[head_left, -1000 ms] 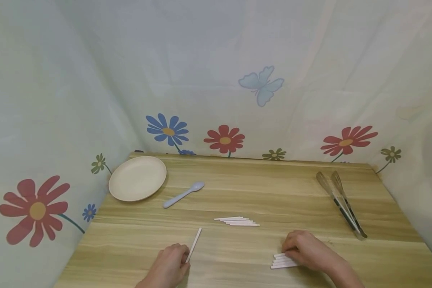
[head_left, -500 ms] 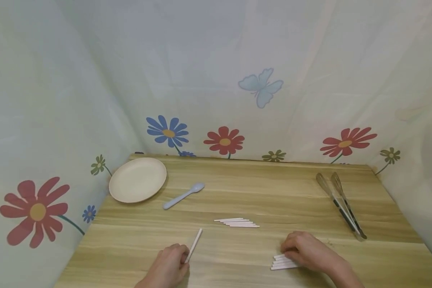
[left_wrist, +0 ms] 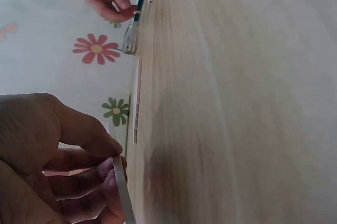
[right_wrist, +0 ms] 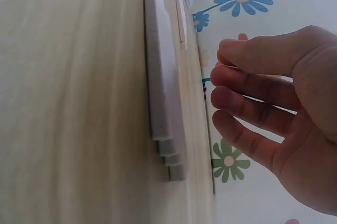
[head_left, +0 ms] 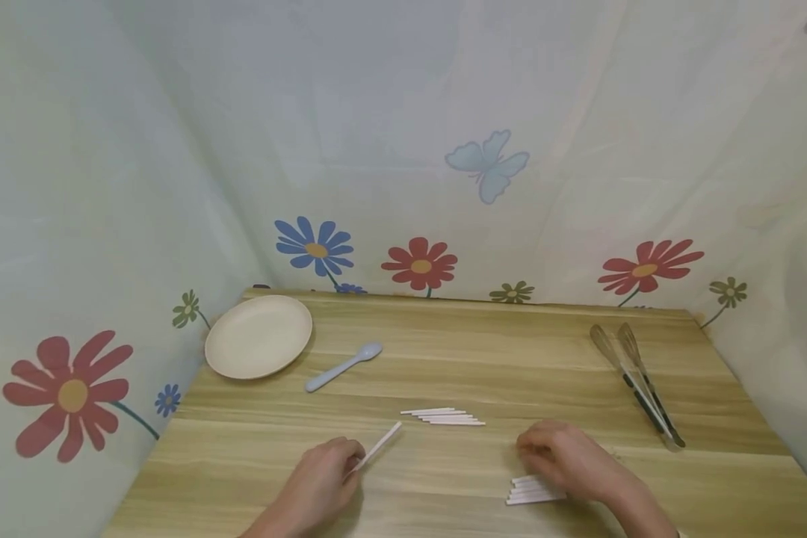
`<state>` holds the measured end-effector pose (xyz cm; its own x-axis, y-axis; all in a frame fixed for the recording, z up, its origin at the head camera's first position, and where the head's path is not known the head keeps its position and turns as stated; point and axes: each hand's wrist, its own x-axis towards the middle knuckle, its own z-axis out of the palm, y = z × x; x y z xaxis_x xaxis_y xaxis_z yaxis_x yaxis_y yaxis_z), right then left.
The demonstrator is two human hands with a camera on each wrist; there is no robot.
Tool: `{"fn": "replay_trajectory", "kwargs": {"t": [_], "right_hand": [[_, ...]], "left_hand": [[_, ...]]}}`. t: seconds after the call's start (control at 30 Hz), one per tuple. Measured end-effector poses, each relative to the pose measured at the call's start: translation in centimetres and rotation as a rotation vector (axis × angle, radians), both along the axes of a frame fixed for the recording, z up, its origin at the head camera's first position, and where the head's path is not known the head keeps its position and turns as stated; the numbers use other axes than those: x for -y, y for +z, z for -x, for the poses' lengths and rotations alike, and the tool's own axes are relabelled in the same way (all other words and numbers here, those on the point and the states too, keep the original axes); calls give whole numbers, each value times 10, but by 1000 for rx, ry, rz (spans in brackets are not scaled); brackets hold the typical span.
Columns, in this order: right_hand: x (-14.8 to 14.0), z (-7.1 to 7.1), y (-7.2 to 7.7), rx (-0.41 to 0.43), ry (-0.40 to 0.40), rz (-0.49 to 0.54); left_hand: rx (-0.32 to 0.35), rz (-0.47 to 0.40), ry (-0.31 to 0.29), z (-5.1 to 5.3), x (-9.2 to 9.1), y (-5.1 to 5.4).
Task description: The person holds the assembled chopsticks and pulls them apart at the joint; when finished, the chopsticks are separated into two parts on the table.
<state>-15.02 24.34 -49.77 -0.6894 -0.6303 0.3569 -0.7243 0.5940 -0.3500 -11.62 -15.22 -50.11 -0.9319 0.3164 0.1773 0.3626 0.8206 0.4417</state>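
Note:
My left hand (head_left: 324, 478) pinches a thin white stick (head_left: 381, 444) between thumb and fingers. It is lifted off the table and slants up to the right; the left wrist view shows the stick (left_wrist: 122, 190) along the fingertips. A row of several white sticks (head_left: 528, 493) lies near the front right, partly hidden beneath my right hand (head_left: 571, 462). Seen from the right wrist, that hand (right_wrist: 279, 97) hovers apart from the row of sticks (right_wrist: 166, 81), its fingers loosely bent around nothing. Another slanted row of white sticks (head_left: 444, 417) lies at mid-table between the hands.
A cream plate (head_left: 258, 338) sits at the back left of the wooden table (head_left: 484, 351). Beside it lies a pale blue spoon (head_left: 343, 366). Metal tongs (head_left: 639, 385) with dark grips rest at the right. A flowered curtain (head_left: 403, 134) surrounds the table's back and sides.
My left hand has raised its stick and turned it further to the right. My right hand has lifted off the near row and shifted slightly away from me. Both rows stay put.

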Motion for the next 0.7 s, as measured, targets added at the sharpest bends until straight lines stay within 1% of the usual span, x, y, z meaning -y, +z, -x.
{"fn": "replay_trajectory", "kwargs": {"t": [0.1,0.2,0.3,0.43,0.7], "right_hand": [[3,1,5,16,-6,16],[7,3,9,37,-11,22],[11,5,12,43,-26,18],[16,8,16,27,-38,22],[24,15,19,-31,-11,46]], "left_hand": [[-38,-4,-19,5,-4,1],[-41,-17,-41,10,-7,3],[-73,-11,-64,16,-11,5],[-130,15,-88,22,-16,8],[-141,26,-123,30,-26,11]]}}
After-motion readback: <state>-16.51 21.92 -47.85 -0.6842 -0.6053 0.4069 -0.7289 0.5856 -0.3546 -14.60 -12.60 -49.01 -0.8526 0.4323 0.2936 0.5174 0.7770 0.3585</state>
